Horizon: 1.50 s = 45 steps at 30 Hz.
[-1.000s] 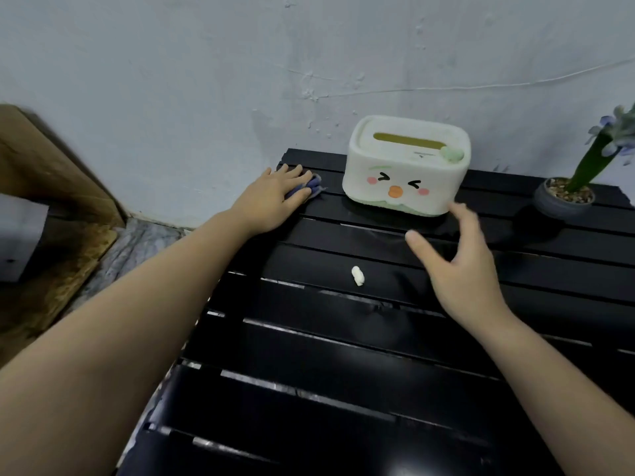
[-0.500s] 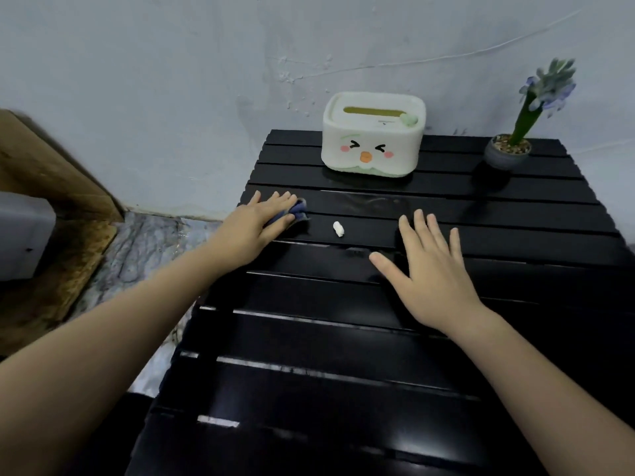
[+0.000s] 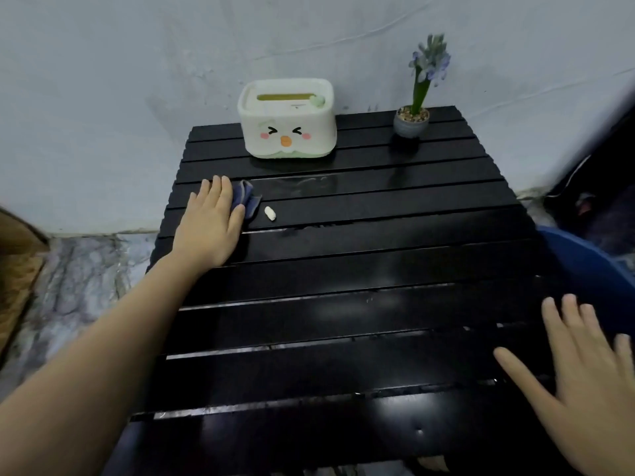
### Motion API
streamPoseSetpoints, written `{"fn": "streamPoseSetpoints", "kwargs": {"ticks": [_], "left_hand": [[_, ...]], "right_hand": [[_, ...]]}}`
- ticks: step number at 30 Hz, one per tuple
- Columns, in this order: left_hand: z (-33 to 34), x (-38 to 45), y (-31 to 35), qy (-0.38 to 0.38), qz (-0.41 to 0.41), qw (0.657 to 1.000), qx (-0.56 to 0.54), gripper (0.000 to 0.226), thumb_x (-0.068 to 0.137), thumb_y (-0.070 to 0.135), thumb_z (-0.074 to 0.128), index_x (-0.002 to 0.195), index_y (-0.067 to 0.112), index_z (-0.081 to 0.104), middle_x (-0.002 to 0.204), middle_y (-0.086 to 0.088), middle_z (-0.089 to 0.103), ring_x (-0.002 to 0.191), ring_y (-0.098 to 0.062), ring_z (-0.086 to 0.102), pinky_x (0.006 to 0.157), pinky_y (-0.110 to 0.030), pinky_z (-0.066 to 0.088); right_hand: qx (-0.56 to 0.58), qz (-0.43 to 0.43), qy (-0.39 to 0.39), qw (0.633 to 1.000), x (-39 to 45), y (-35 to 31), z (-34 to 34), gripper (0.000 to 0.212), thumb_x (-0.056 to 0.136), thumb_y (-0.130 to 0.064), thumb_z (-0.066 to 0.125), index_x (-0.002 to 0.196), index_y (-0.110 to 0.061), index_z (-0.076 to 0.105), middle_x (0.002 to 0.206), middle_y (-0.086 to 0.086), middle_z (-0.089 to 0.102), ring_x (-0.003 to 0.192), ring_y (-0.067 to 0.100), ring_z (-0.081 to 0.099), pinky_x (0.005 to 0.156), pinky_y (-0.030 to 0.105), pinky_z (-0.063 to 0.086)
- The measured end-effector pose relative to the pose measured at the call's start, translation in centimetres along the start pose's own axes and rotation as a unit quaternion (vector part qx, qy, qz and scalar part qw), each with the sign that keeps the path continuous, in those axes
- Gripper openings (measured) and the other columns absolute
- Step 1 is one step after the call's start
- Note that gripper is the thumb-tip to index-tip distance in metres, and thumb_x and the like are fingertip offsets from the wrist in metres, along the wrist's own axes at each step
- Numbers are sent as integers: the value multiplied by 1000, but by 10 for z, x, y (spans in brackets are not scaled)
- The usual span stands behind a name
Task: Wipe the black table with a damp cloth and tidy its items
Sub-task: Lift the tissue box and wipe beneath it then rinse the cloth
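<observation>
My left hand [image 3: 210,224] lies flat on a blue cloth [image 3: 248,201] near the left edge of the black slatted table [image 3: 360,304]; only the cloth's right part shows past my fingers. A small white scrap [image 3: 270,213] lies just right of the cloth. My right hand [image 3: 584,383] rests palm down, fingers spread, at the table's near right corner, holding nothing. A white tissue box with a cartoon face [image 3: 288,128] stands at the back centre. A small grey pot with a purple-flowered plant [image 3: 411,121] stands at the back right. Wet streaks shine on the slats in front of the box.
A pale wall rises right behind the table. A blue tub [image 3: 584,266] sits off the table's right edge, with dark things beyond it. Marbled floor [image 3: 79,269] and a brown mat [image 3: 17,269] lie to the left.
My left hand has drawn the cloth back from the table's far left corner toward me. My right hand has pulled away from the tissue box to the near right corner. The view has backed off.
</observation>
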State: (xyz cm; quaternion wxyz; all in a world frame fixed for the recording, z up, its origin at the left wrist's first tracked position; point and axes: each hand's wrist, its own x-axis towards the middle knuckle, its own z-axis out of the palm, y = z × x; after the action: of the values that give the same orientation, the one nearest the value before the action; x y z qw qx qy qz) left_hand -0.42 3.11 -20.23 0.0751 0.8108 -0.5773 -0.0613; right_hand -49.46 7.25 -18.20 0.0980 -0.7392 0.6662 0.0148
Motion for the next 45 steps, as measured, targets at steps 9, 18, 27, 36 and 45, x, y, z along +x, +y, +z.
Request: {"fn": "streamPoseSetpoints", "kwargs": {"ticks": [9, 18, 27, 36, 45], "left_hand": [[31, -1, 146, -2, 145, 989, -11, 61, 106, 34, 26, 156, 0, 14, 164, -19, 16, 152, -35, 11, 123, -47, 11], [56, 2, 304, -21, 292, 956, -38, 59, 107, 35, 23, 157, 3, 15, 164, -15, 18, 152, -31, 15, 123, -43, 13], [84, 11, 423, -43, 452, 886, -95, 45, 106, 34, 31, 121, 8, 63, 129, -14, 65, 127, -33, 53, 105, -40, 37], [59, 27, 444, -121, 280, 873, -380, 51, 107, 41, 34, 62, 20, 46, 60, 7, 49, 58, -9, 44, 64, -29, 36], [1, 48, 263, 58, 93, 905, -411, 67, 100, 55, 36, 73, 0, 63, 67, -5, 59, 62, -16, 53, 64, -34, 43]], "right_hand": [[-12, -28, 60, 998, -14, 1, 9, 96, 93, -78, 15, 159, -8, 20, 167, 13, 16, 155, 25, 9, 124, 51, 5], [-37, -23, 56, 997, -13, 2, 8, 95, 96, -75, 16, 157, -4, 23, 166, 17, 19, 155, 32, 13, 122, 58, 17], [-16, -18, 41, 999, -11, 2, 7, 94, 96, -76, 18, 159, -6, 17, 168, 15, 10, 156, 31, 4, 122, 58, 13], [8, -17, 32, 999, -11, 4, 7, 95, 95, -77, 17, 160, -9, 12, 169, 11, 7, 156, 28, 0, 123, 58, 12], [-18, -22, 57, 998, -13, 7, 12, 95, 95, -77, 19, 158, -6, 21, 167, 14, 16, 156, 29, 9, 122, 58, 16]]}}
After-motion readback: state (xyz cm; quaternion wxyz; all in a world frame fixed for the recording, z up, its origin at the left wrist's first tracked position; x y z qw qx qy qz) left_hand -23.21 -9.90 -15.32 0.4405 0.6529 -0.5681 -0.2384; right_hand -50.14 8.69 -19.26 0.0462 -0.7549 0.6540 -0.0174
